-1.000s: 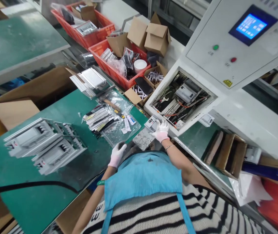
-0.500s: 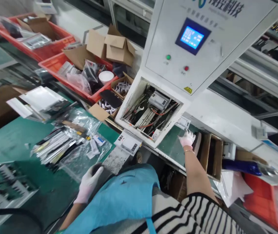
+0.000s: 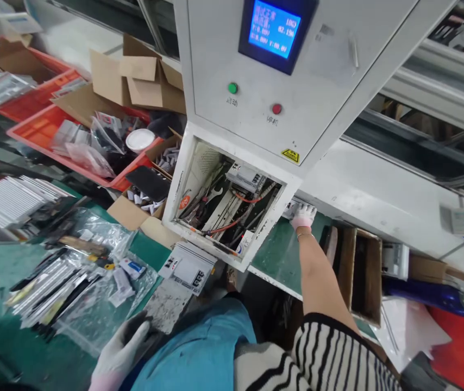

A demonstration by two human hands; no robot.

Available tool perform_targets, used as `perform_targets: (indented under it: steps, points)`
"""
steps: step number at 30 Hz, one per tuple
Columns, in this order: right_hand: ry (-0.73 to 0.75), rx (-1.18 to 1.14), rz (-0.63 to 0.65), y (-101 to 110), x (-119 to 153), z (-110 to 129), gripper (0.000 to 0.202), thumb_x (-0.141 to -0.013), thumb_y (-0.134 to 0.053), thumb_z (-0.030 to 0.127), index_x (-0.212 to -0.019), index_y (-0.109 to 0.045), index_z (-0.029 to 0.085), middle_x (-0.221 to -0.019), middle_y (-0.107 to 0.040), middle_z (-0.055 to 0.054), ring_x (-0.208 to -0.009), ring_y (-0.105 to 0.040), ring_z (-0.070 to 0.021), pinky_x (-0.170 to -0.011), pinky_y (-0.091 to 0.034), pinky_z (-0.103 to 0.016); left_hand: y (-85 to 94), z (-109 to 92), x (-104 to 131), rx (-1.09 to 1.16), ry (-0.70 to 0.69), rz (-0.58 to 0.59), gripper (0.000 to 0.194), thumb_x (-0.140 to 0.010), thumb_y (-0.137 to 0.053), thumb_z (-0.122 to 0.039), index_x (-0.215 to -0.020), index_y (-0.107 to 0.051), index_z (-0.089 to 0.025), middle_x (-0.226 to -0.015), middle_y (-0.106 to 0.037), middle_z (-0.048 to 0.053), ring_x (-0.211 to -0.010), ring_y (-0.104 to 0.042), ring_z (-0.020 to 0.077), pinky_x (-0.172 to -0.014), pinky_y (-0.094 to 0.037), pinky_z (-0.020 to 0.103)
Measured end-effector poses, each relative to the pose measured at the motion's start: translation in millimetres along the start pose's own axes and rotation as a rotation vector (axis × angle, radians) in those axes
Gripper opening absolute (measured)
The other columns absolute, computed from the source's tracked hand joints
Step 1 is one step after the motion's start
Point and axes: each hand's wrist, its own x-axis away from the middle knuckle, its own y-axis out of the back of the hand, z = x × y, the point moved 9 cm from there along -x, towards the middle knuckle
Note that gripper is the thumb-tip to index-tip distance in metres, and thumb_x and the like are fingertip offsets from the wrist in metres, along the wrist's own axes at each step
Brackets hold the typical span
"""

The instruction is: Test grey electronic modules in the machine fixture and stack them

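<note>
My left hand [image 3: 120, 350], in a white glove, curls round a dark grey end piece beside a worn metal plate [image 3: 167, 304]; some of its fingers are hidden. On that plate lies a flat white-and-grey metal-cased module [image 3: 188, 267] with black terminals, near the machine's opening. At the right side of the machine, my gloved right hand [image 3: 303, 215] has its fingers over a similar module [image 3: 290, 208], gripping it by the look of it; the hand covers much of it. A third module [image 3: 244, 176] sits inside the machine's opening.
The grey-white machine [image 3: 215, 49] with lit screen, green button [image 3: 232, 88] and red button [image 3: 276, 109] stands ahead. Red crates [image 3: 36, 133] and cardboard boxes are left. Metal strips and plastic bags [image 3: 93, 326] cover part of the green bench. A wooden box [image 3: 348, 260] stands right.
The view has moved closer to the machine and turned right. My right hand has reached forward onto the module by the machine. My left hand stays by the metal plate.
</note>
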Motion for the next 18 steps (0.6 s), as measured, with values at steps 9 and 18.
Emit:
perform_targets:
  steps: [9,18]
  points:
    - [0.133,-0.051,0.141,-59,115,22,0.105,-0.065,-0.07,0.065,-0.149,-0.038,0.011,-0.161,-0.018,-0.021,-0.146,-0.01,-0.0454,-0.115,-0.001,-0.06,-26.0,-10,10,0.242,0.194,0.133,0.069,-0.045,-0.073,-0.065,-0.098,-0.066,-0.021,-0.102,-0.077,0.009,-0.093,-0.072,0.0315,-0.074,-0.062,0.037]
    - [0.229,-0.285,-0.112,-69,188,25,0.085,-0.054,-0.078,0.047,-0.127,-0.05,0.013,-0.138,-0.046,-0.022,-0.125,-0.042,-0.0379,-0.112,-0.02,-0.054,-45.4,-53,9,0.139,-0.214,0.39,0.063,-0.07,-0.067,-0.066,-0.11,-0.067,-0.018,-0.11,-0.074,0.012,-0.099,-0.07,0.031,-0.088,-0.059,0.043]
